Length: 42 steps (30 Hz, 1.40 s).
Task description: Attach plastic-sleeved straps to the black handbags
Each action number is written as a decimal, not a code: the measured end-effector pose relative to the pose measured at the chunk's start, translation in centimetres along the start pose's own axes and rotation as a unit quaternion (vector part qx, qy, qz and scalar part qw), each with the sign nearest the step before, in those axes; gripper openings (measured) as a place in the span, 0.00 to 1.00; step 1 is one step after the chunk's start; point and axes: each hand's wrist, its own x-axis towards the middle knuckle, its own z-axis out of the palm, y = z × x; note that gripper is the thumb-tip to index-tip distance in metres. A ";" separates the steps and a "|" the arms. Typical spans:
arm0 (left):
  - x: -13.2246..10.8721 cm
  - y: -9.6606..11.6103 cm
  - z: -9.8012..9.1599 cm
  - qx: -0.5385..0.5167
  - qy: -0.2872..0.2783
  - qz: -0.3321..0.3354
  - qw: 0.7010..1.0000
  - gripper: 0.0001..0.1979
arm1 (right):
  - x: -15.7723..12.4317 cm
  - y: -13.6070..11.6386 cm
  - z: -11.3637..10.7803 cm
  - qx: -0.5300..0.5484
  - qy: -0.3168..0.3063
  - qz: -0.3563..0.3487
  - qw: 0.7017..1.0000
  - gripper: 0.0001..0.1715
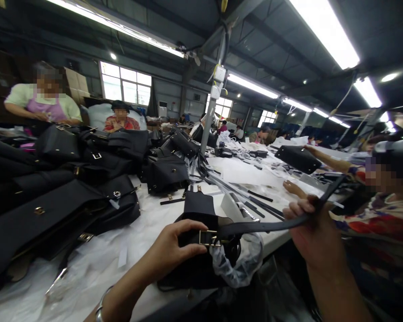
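Long flat black leather-look strap (265,226), stretched between both hands above the near edge of the white table (169,214). Likely light, bendy, fairly tough, a bit slick; best held flat near the ends. Gold rectangular metal buckle (213,239): hard, probably scratchable, take by its frame. Left hand (171,248) pinches the buckle, thumb and fingers nearly together; right hand (315,235) has fingers curled round the strap's far part. Under them, boxy black bag (188,275), looks semi-stiff; beside the buckle, a loop wrapped in clear crinkled plastic (240,273).

Counts: one held strap, one held buckle, one near bag, one wrapped loop. At least three loose black strips (260,196) behind; left-hand pile of black bags (70,201) overlaps too much to count. Nearby co-workers: two left, one right.
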 end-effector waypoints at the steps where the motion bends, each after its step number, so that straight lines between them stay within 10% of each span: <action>1: 0.0 -0.1 0.0 -0.007 0.012 0.006 1.000 0.15 | -0.5 -0.3 0.1 -0.056 -0.017 -0.001 0.998 0.17; 4: 0.0 -0.4 0.4 -0.018 0.043 0.028 0.998 0.15 | -2.4 -0.9 1.4 -0.260 -0.114 0.109 0.953 0.20; 7: 0.0 -0.5 1.0 -0.021 0.057 0.034 0.998 0.15 | -3.7 -0.5 3.7 -0.419 -0.261 0.290 0.820 0.26; 13: -0.3 -0.6 1.4 -0.039 0.079 0.025 0.996 0.15 | -3.2 1.8 5.9 -0.537 -0.377 0.294 0.696 0.31; 19: -0.5 -0.5 1.6 -0.054 0.057 0.077 0.994 0.15 | -2.6 3.6 7.2 -0.543 -0.434 0.277 0.663 0.28; 27: -0.6 -0.6 1.7 -0.098 0.109 0.041 0.988 0.14 | -4.9 4.7 9.3 -0.708 -0.396 -0.097 0.577 0.25; 32: -0.3 -0.6 1.4 -0.119 0.153 0.005 0.981 0.10 | -5.0 5.9 9.3 -0.704 -0.435 -0.132 0.545 0.11; 42: -9.3 -9.3 -9.7 0.022 0.373 -0.196 0.906 0.21 | -2.5 5.4 9.5 -0.690 -0.442 -0.067 0.569 0.14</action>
